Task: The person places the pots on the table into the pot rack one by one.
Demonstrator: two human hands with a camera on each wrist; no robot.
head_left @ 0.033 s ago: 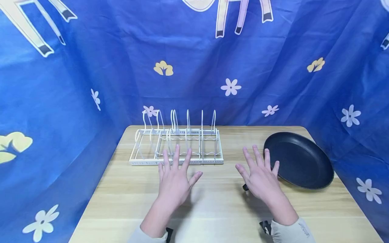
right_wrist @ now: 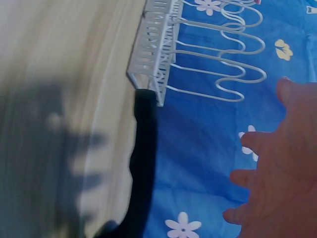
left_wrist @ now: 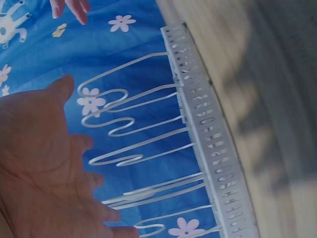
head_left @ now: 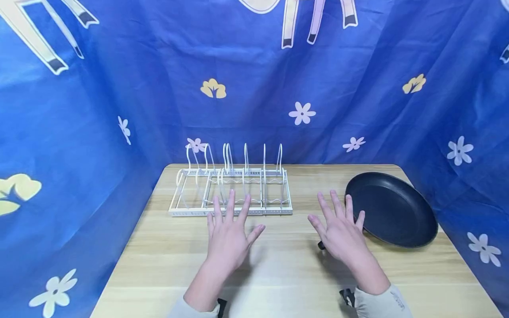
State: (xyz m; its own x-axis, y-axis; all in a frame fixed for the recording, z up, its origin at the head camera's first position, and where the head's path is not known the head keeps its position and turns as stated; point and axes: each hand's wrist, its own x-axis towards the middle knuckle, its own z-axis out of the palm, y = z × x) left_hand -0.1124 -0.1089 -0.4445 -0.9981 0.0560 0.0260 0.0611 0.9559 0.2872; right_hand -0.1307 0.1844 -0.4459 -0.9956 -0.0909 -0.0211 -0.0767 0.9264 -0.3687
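Observation:
A white metal pan rack (head_left: 274, 211) with upright wire loops stands at the back left of the table. My left hand (head_left: 228, 240) hovers just in front of it, palm down with fingers spread and holding nothing. On the right lies a black frying pan (head_left: 391, 210), its inside facing up. My right hand (head_left: 343, 234) is held over the pan's handle, fingers spread, and hides most of it; only the handle tip (head_left: 321, 245) shows. The right wrist view shows the black handle (right_wrist: 143, 153) apart from the hand. The left wrist view shows a gap between hand and rack rail (left_wrist: 213, 129).
The light wooden table (head_left: 278, 274) carries the rack and pan. A blue patterned cloth (head_left: 254, 88) hangs round its back and both sides, close behind the rack and beside the pan.

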